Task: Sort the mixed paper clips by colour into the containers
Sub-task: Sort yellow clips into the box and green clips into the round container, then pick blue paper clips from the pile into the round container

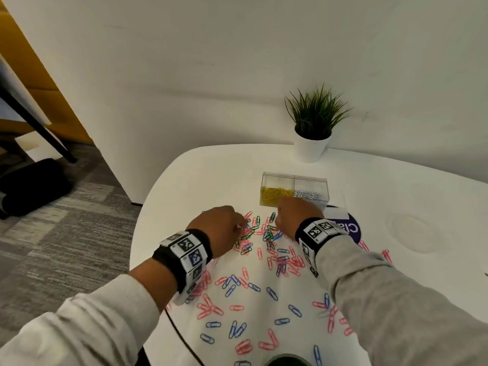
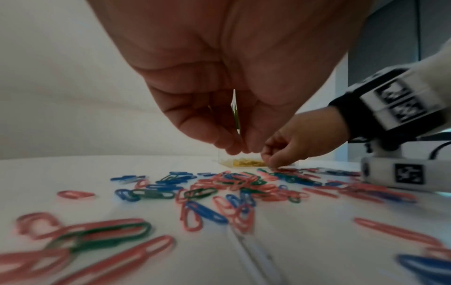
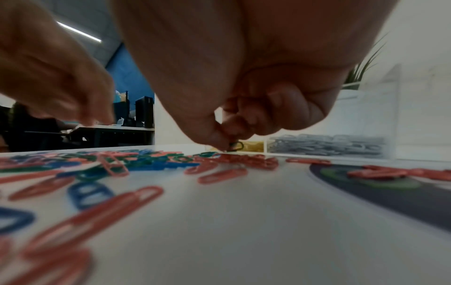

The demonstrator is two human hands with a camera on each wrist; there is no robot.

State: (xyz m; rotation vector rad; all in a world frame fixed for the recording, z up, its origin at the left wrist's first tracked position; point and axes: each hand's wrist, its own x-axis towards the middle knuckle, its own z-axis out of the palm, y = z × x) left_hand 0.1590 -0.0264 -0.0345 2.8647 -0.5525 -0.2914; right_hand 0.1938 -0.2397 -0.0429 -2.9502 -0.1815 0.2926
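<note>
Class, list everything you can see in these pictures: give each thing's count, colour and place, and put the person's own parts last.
Loose paper clips: many, red, blue and green, scattered over the table.
Clear container: one, two compartments, behind the clips.
Yellow clips: many, in its left compartment.
White clips: many, in its right compartment.
Potted plant: one, green in a white pot, far side of the table.
Round sticker: one, dark purple, right of the clips.
Table: one, white.
Wristbands: two, black with white marker blocks.
Left hand: fingers bunched, pinching something thin and green in the left wrist view.
Right hand: pinches a green clip.
</note>
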